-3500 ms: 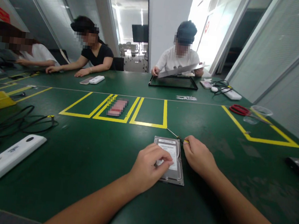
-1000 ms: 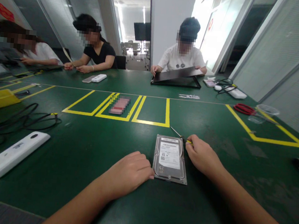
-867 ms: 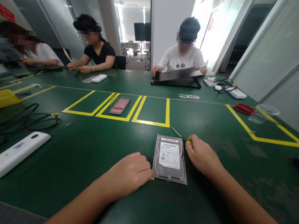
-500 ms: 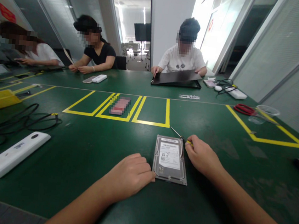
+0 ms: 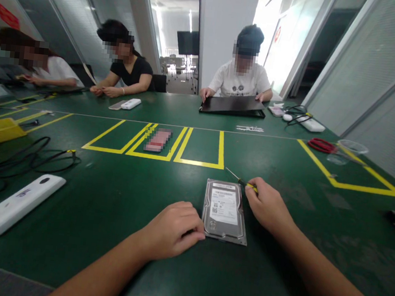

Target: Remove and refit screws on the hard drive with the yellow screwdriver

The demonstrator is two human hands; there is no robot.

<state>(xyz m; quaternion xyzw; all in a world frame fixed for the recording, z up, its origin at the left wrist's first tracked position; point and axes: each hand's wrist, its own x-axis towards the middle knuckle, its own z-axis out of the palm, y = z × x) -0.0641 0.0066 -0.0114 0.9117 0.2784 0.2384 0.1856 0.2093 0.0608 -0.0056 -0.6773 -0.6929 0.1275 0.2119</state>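
A hard drive point(image 5: 224, 209) with a white label lies flat on the green table before me. My left hand point(image 5: 177, 228) is at its near left edge, fingers curled and the thumb and index tips meeting at the drive's corner. A small gap shows between thumb and index finger. Beyond the drive's far right corner, my right hand point(image 5: 266, 200) grips a screwdriver point(image 5: 251, 187) by its yellow and black handle. The thin shaft points away to the left, its tip above or on the table past the drive; which one, I cannot tell.
A white power bank point(image 5: 17, 204) and black cables point(image 5: 37, 154) lie at left. Yellow tape frames point(image 5: 199, 163) mark the table; a blurred pinkish item point(image 5: 158, 140) sits in one. Red cable point(image 5: 321, 145) and clear plastic lids lie at right. Across sit several people, one handling a dark panel point(image 5: 235, 105).
My left thumb has parted from the curled fingers, opening a small gap at the drive's edge. The screwdriver handle has turned slightly in my right hand. Across the table, the dark panel has been lowered.
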